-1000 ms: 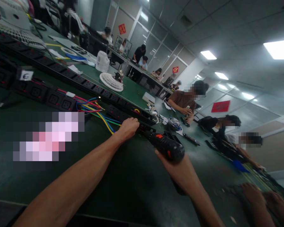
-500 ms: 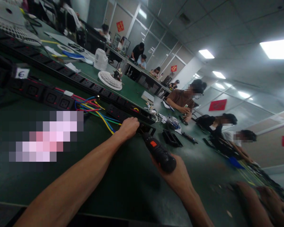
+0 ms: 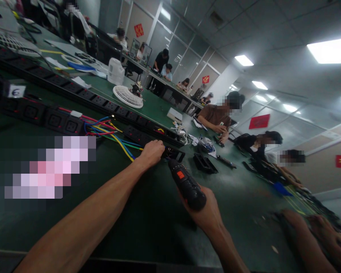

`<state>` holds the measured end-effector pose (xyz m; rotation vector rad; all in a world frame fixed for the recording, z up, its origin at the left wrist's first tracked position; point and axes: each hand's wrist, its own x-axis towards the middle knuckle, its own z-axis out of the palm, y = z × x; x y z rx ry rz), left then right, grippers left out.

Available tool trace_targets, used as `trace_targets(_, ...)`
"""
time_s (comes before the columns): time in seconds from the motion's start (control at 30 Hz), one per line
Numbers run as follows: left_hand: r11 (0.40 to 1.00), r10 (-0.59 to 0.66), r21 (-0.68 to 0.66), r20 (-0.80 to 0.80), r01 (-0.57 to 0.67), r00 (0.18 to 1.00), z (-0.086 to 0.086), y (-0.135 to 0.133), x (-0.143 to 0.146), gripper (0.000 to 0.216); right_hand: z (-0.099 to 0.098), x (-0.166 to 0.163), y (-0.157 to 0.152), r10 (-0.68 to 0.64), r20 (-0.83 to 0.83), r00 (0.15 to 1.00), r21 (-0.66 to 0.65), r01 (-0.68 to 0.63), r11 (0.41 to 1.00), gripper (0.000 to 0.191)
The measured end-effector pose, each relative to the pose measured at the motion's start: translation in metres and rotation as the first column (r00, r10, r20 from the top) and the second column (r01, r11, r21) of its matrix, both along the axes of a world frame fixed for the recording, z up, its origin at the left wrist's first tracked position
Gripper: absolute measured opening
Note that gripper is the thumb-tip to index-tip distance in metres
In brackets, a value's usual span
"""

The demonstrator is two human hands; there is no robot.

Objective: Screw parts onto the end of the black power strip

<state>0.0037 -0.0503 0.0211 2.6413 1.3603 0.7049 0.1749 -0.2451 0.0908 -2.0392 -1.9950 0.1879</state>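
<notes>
My left hand (image 3: pixel 152 152) is closed on a black power strip (image 3: pixel 136 135) near its right end. Bundled blue, red, yellow and green wires (image 3: pixel 113 131) come out of the strip's housing just left of this hand. In my right hand (image 3: pixel 209 212) is a black electric screwdriver (image 3: pixel 187 185) with an orange patch. Its nose points at the open black end piece (image 3: pixel 174 153) of the strip. Whether the bit touches a screw there cannot be made out.
A longer socket strip (image 3: pixel 99 100) runs behind. Black plastic parts (image 3: pixel 205 163) and a dark tool (image 3: pixel 226 162) lie to the right. A white fan grille (image 3: pixel 127 96) sits farther back. Another person's arm (image 3: pixel 304 235) rests at the right edge. Several people work beyond.
The view has shifted slightly, so the scene sits a little farther left. Both hands keep nearly the same places at the strip's end, the screwdriver still in the right one.
</notes>
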Motion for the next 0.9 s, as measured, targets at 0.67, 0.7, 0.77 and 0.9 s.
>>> trace_targets(0.67, 0.999, -0.003, 0.039, -0.012, 0.004, 1.000, -0.0041, 0.0003, 0.0038, 0.031, -0.0014, -0.0078, -0.0038, -0.038, -0.201, 0.979, 0.074, 0.054, 0.996, 0.028)
trace_targets(0.7, 0.999, -0.006, 0.037, -0.009, 0.006, 1.000, -0.0039, 0.0001, 0.0039, 0.031, -0.0013, -0.0086, -0.0040, -0.040, -0.203, 0.978, 0.075, 0.056, 0.996, 0.028)
trace_targets(0.77, 1.000, -0.009, 0.025, -0.006, 0.009, 1.000, -0.0032, -0.0002, 0.0039, 0.030, -0.0019, -0.0086, -0.0046, -0.042, -0.190, 0.981, 0.072, 0.057, 0.996, 0.027)
trace_targets(0.9, 1.000, -0.011, 0.007, -0.004, 0.011, 1.000, -0.0016, -0.0007, 0.0032, 0.029, -0.0046, -0.0045, -0.0053, -0.035, -0.089, 0.995, 0.045, 0.039, 0.998, 0.019)
